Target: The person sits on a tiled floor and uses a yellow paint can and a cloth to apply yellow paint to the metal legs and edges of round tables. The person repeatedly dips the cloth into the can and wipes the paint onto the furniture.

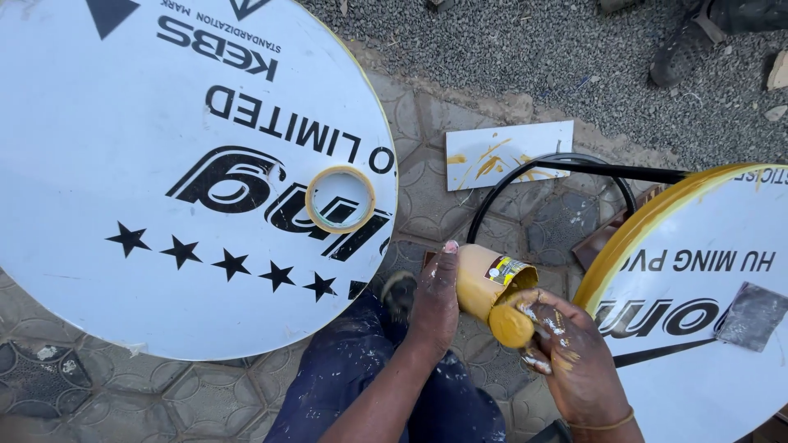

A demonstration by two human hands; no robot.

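- Fingers [444,261] of the left hand [435,299] wrap the side of a tilted yellow paint tin [484,283], clamped on it.
- Right hand [574,353], paint-smeared, has its fingers closed on a yellow-soaked roller [510,326] at the tin's mouth.
- Tin sits between two round white discs: the large disc [123,246], bearing a tape roll [340,198], and a yellow-rimmed disc [698,344].
- Beyond the tin, a paint-streaked white panel [509,152] lies on the paved floor [427,123].

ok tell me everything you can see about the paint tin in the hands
The paint tin is a small round can smeared all over with mustard-yellow paint, a scrap of coloured label showing near its rim. It is tilted toward the right hand, whose fingers press a paint-coated lump at its mouth. The left hand grips its side above the paving.
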